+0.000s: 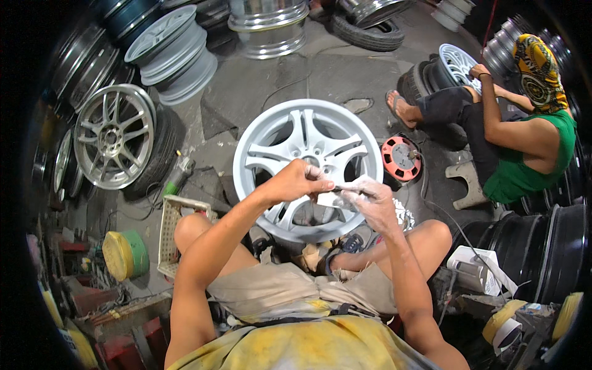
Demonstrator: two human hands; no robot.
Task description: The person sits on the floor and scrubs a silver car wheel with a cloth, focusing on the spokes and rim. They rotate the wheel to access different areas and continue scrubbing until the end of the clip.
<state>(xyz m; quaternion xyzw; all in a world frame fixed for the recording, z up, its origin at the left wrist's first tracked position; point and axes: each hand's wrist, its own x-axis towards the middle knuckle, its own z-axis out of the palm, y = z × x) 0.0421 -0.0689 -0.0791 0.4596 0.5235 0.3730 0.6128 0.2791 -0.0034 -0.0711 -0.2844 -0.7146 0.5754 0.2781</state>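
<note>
Over the lower middle of a light grey wheel rim, my two hands meet. My left hand is closed in a pinch, thumb pointing right, on a small pale sheet with a dark edge. From the other side my right hand, its fingers coated in whitish dust, pinches the same sheet. Its exact kind is too small to make out. The rim lies face up between my bent legs, spokes showing, and my hands and wrists hide part of its lower spokes.
A silver rim with a tyre leans at left, near a green angle grinder and a cream plastic basket. An orange cable reel stands right of the rim. Beyond it a co-worker in green handles another rim.
</note>
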